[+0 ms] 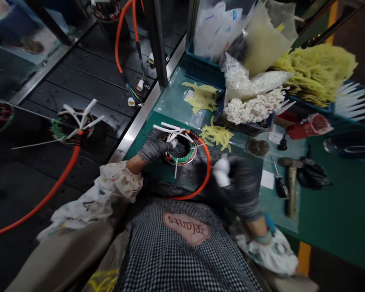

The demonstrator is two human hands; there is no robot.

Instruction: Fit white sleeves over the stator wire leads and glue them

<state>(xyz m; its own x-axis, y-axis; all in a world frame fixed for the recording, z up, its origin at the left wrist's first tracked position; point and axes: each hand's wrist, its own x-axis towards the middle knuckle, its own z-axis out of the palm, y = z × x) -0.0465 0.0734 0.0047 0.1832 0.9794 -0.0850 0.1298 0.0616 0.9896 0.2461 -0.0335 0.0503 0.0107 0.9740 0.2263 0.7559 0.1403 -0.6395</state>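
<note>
A ring-shaped motor stator (187,156) with green insulation and windings lies on the green worktable in front of me. White sleeves (170,129) fan out over its far side, and an orange cable (209,170) curves from there down toward my apron. My left hand (155,146), in a grey glove with a white-covered thumb tip, grips the stator's left rim, thumb toward the opening. A thin white tie (176,168) sticks out from the near rim. To the right of the cable, my right hand (241,184), gloved with white fingertips, is blurred by motion; whether it holds anything is unclear.
Yellow strips (217,134) lie behind the stator. A tray of short white pieces (252,107) and a yellow pile (319,75) stand at the back right. A hammer (291,188) and a screwdriver (280,184) are at right. Another stator (59,127) sits on the dark slatted surface at left.
</note>
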